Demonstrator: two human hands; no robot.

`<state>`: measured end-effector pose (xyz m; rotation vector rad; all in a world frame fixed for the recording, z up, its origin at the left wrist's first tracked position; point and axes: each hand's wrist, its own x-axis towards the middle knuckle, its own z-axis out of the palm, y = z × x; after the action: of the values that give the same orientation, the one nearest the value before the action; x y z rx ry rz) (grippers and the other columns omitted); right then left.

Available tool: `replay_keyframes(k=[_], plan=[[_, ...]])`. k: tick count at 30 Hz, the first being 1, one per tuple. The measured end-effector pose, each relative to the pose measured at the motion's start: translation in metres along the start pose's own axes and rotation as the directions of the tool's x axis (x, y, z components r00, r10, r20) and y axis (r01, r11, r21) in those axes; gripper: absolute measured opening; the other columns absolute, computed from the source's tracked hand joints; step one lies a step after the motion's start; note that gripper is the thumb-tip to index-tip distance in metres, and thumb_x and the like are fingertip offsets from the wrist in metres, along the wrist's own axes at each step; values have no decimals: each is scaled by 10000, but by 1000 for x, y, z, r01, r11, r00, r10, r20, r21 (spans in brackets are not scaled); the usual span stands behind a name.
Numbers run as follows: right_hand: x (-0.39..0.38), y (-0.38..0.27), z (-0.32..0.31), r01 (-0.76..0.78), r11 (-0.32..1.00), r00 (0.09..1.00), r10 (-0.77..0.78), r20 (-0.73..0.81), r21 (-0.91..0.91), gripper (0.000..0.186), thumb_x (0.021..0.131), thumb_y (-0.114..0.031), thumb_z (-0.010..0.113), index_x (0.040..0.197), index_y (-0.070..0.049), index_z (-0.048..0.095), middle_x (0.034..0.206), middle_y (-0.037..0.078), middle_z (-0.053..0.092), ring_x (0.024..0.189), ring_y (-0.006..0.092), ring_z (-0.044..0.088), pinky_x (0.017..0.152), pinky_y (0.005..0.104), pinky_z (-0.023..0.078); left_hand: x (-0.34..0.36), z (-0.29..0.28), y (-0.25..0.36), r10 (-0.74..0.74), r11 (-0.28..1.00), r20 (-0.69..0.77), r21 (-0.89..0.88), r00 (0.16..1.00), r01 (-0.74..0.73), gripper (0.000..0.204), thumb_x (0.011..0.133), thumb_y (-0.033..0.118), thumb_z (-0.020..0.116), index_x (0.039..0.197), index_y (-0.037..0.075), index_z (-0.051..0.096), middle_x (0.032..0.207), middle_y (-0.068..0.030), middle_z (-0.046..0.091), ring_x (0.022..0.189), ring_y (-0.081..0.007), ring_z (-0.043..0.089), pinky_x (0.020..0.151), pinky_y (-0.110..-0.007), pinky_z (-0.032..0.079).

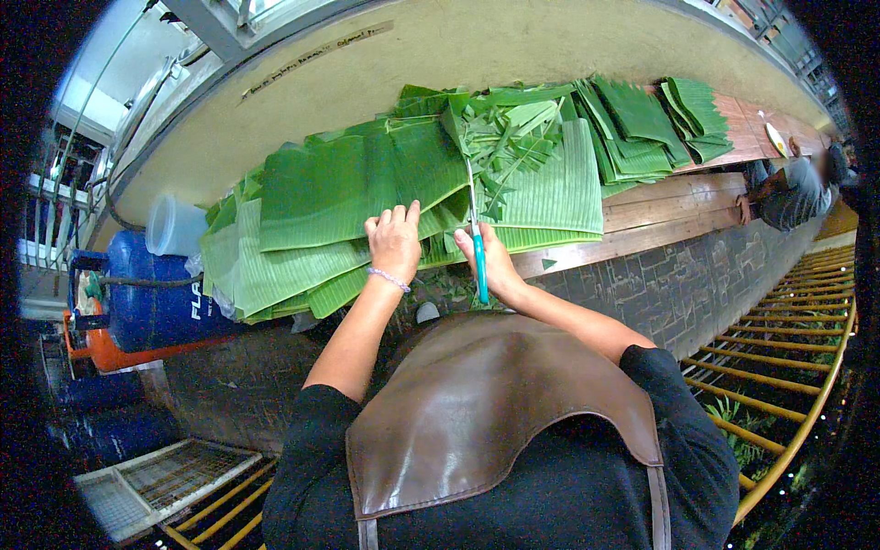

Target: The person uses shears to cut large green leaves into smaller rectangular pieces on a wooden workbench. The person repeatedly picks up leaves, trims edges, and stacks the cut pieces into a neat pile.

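A broad green banana leaf lies on top of a stack of leaves on the wooden bench. My left hand, with a beaded bracelet at the wrist, rests at the leaf's near edge with its fingers stretched out. In my right hand is a pair of scissors with teal handles. Their blades point away from me along the leaf's right edge. Small leaf scraps are heaped just beyond the blades, over a paler leaf. How far the blades are spread is hard to make out.
Folded leaf stacks lie farther right along the wooden bench. A person sits at its far right end, near a plate. Left are a blue drum and a translucent bucket. A yellow railing curves at right.
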<state>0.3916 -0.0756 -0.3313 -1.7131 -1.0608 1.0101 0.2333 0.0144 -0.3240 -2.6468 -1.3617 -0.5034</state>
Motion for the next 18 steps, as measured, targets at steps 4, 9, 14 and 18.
replay_keyframes(k=[4, 9, 14, 18], plan=[[7, -2, -6, 1, 999, 1000, -2, -29, -52, 490, 864, -462, 595, 1002, 1, 513, 699, 79, 538, 673, 193, 539, 625, 330, 443, 11, -3, 0, 8, 1000, 23, 10, 1000, -8, 333, 802, 74, 493, 1112, 104, 611, 922, -70, 595, 901, -232, 557, 822, -398, 386], [11, 6, -8, -147, 981, 989, 145, 20, 129, 474, 829, -464, 642, 956, -23, 525, 643, 61, 545, 554, 167, 545, 516, 329, 441, 9, 7, -8, 89, 990, -57, 111, 994, -82, 315, 750, 78, 583, 1057, 126, 636, 878, -52, 594, 879, -222, 557, 831, -403, 391], [7, 9, -27, -188, 905, 981, 191, 29, 381, 361, 848, -405, 641, 926, -73, 522, 590, -10, 474, 446, 87, 456, 391, 249, 372, 31, 8, -36, 10, 990, -166, -140, 986, -34, 262, 753, 22, 558, 979, 107, 660, 795, -90, 577, 765, -262, 571, 728, -398, 459], [2, 22, -39, -164, 875, 979, 202, -35, 456, 319, 867, -368, 626, 943, -83, 504, 581, -30, 445, 447, 82, 441, 389, 243, 372, 65, -25, -57, -289, 912, -391, -390, 874, 127, 325, 738, -49, 540, 985, 122, 665, 740, -103, 547, 681, -280, 557, 640, -390, 477]])
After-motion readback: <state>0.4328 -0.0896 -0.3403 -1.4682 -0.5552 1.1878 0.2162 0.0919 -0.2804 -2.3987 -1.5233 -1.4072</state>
